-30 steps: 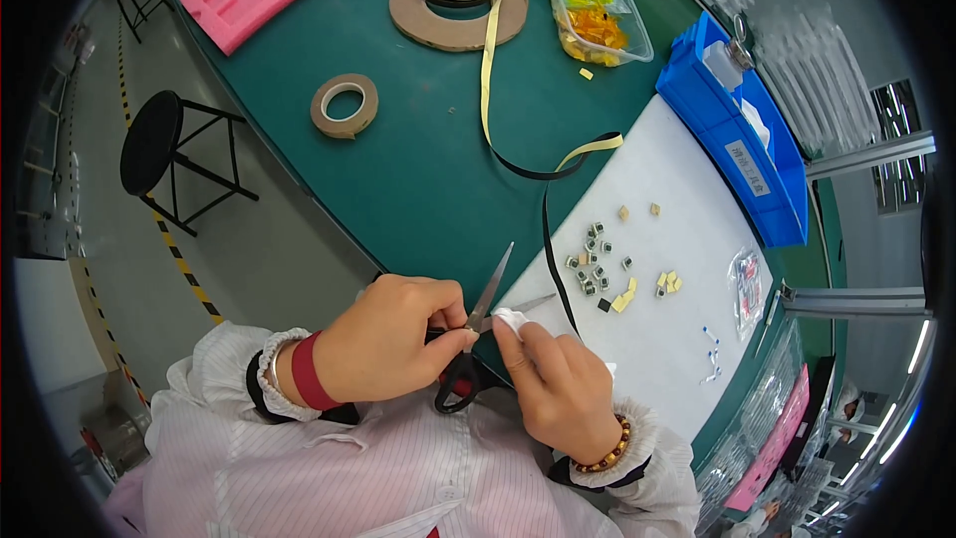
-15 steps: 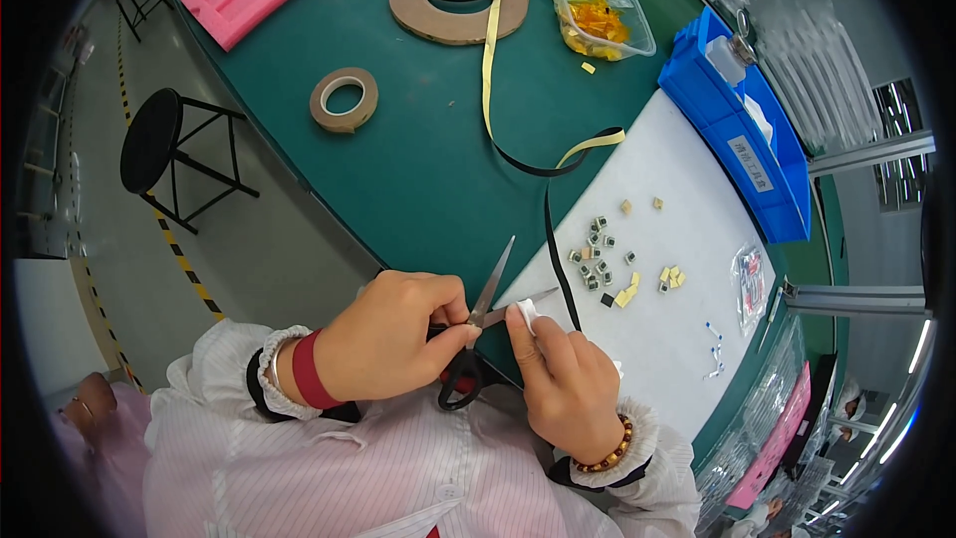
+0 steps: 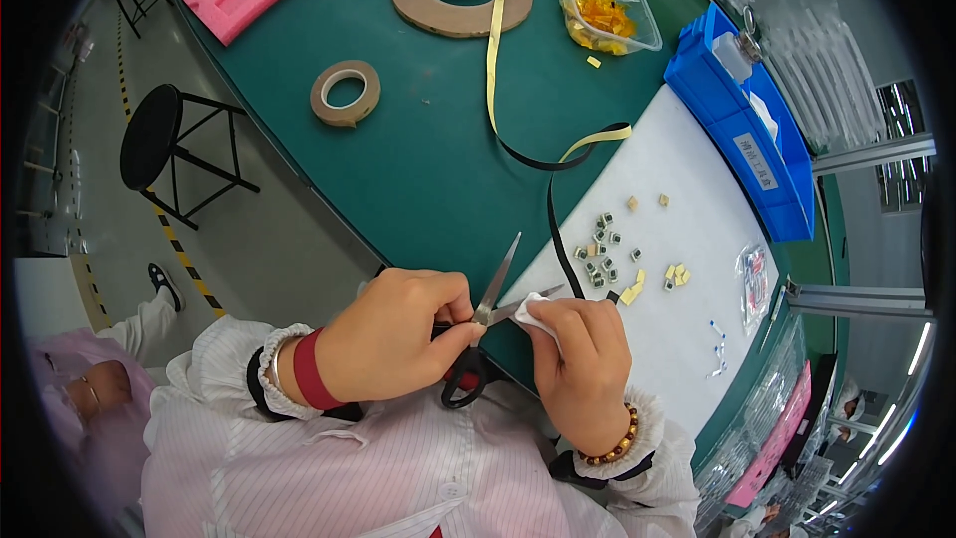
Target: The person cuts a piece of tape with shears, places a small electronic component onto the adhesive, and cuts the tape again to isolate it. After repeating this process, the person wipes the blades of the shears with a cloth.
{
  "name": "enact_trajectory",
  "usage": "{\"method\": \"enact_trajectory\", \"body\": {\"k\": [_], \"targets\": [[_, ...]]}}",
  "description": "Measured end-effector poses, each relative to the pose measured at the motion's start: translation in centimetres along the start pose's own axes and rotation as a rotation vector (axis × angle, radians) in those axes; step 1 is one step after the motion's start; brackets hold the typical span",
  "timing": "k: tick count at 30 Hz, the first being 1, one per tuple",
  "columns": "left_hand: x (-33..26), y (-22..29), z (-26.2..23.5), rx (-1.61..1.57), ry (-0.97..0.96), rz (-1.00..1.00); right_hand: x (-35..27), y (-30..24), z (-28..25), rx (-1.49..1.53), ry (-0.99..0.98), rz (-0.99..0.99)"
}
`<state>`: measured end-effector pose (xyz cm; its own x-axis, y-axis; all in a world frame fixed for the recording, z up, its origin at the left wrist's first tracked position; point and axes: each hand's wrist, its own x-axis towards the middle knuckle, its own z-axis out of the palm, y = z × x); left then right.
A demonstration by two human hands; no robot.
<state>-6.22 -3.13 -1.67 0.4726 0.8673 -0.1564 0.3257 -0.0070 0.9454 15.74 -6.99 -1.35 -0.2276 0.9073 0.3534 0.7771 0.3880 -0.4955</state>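
Note:
My left hand (image 3: 393, 337) is closed around a pair of scissors (image 3: 500, 277) with black handles, held near the pivot with the blades spread apart. Pinched in my right hand (image 3: 581, 364) is a white wipe (image 3: 535, 310), folded against the lower blade; that blade's tip sticks out past it. The other blade points up and is bare. Just beyond the right hand, a black tape strip (image 3: 553, 219) with yellow backing comes down from its roll (image 3: 406, 2). Several small square metal parts (image 3: 599, 251) and yellow pieces (image 3: 634, 288) lie on a white sheet (image 3: 687, 154).
On the green table (image 3: 269, 105) lie a smaller tape roll (image 3: 327, 110) and a pink foam tray (image 3: 224, 15). Farther off stand a clear box (image 3: 649, 28) with orange and yellow scraps and a blue bin (image 3: 732, 130). A black stool (image 3: 149, 139) is at left; another person (image 3: 100, 394) is at lower left.
My right fingers have curled in more around the wipe, and more of the wipe shows along the blade. The scissors stay almost in place. The other person's leg and shoe have come into view.

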Motion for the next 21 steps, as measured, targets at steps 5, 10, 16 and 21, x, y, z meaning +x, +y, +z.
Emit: {"method": "enact_trajectory", "body": {"k": [5, 10, 16, 21], "targets": [[0.0, 0.0, 0.1, 0.010, -0.005, -0.003, 0.0, -0.3, 0.9, 0.033, 0.011, -0.038], [0.0, -0.1, 0.1, 0.072, 0.013, 0.070, 0.2, 0.0, 0.7, -0.032, 0.000, -0.107], [0.2, 0.1, -0.2, 0.049, 0.003, 0.038, 0.3, -0.4, 1.0, -0.007, -0.057, -0.193], [0.1, 0.1, 0.0, 0.029, -0.005, 0.018, -0.1, 0.6, 0.3, -0.161, -0.039, -0.209]]}}
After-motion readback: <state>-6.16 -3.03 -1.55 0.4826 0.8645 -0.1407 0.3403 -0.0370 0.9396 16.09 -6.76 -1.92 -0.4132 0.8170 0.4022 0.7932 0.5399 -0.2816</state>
